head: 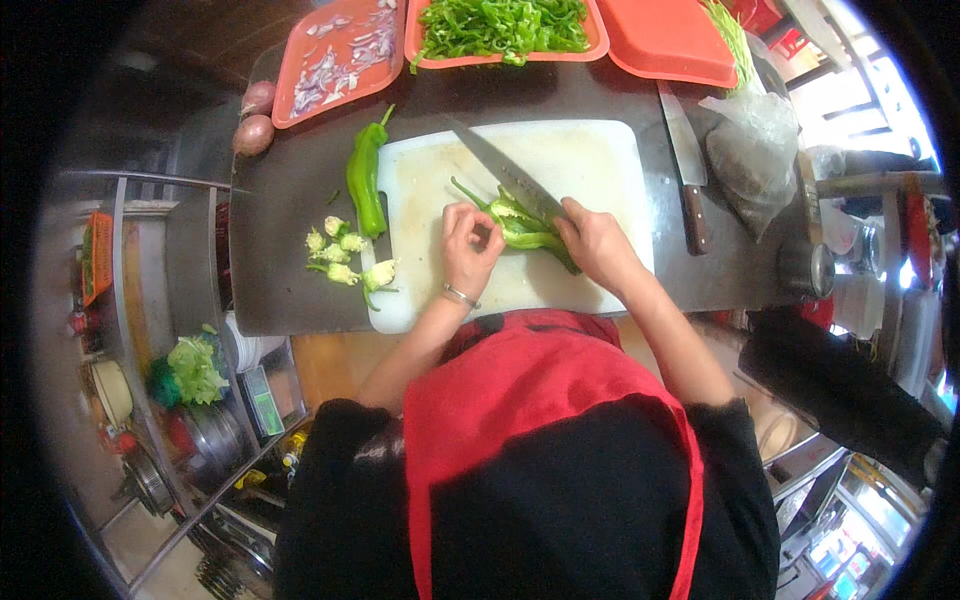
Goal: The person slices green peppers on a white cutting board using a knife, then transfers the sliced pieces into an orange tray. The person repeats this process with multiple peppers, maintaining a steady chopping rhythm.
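Note:
My right hand (604, 247) grips a large kitchen knife (510, 172) by its handle. Its blade slants to the upper left, over cut green peppers (525, 229) on a white cutting board (420, 187). One pepper is split, with its pale inside showing. My left hand (471, 247) is at the pepper's left edge, thumb and forefinger curled into a ring; whether they pinch a bit of it is unclear. A whole green pepper (365, 180) lies at the board's left edge. Below it are several cut-off pepper cores (339, 253), one resting on the board's edge.
Beyond the board are an orange tray of sliced onion (300, 94), a tray of green pepper strips (510, 30) and an overturned tray (667, 37). Two onions (253, 135) sit left. A second knife (686, 150), a plastic bag (754, 157) and a metal container (806, 270) stand right.

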Demonstrator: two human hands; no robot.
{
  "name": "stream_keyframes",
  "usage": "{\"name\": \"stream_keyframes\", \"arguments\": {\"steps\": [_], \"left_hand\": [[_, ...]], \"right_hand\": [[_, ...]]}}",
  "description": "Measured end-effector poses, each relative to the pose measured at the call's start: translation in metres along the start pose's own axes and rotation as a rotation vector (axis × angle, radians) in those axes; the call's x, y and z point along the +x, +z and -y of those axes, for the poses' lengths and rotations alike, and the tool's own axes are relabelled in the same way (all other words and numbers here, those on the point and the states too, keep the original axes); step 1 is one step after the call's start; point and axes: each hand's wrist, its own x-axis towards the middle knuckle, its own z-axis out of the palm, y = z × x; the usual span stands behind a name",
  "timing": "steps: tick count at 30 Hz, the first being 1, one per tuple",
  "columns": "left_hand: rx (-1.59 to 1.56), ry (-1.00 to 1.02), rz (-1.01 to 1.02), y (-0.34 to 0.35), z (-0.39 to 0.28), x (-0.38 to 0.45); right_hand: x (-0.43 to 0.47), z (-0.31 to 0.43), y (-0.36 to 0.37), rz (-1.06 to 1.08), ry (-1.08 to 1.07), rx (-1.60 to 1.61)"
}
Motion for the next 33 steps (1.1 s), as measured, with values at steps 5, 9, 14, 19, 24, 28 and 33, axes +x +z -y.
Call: {"name": "stream_keyframes", "arguments": {"steps": [5,9,14,19,24,28,33], "left_hand": [[-0.009,0.0,0.007,-0.001,-0.005,0.003],[-0.004,0.005,0.037,-0.002,-0.011,0.004],[0.034,0.072,0.034,-0.004,-0.014,-0.001],[0.001,-0.035,0.132,-0.023,-0.013,-0.003],[0.302,0.028,0.296,-0.039,-0.022,0.012],[0.34,0.129,0.286,-0.042,-0.025,0.013],[0.306,-0.01,0.358,-0.045,-0.023,0.01]], "right_hand": [[-0.012,0.015,0.001,0.027,-0.058,-0.103],[-0.013,0.022,-0.001,0.062,-0.028,-0.146],[-0.009,0.027,0.008,0.052,0.038,-0.14],[0.006,0.022,0.015,0.053,0.003,-0.201],[-0.007,0.033,0.016,0.082,-0.004,-0.2],[-0.017,0.036,0.019,0.09,-0.031,-0.221],[-0.024,0.036,0.021,0.073,-0.082,-0.235]]}}
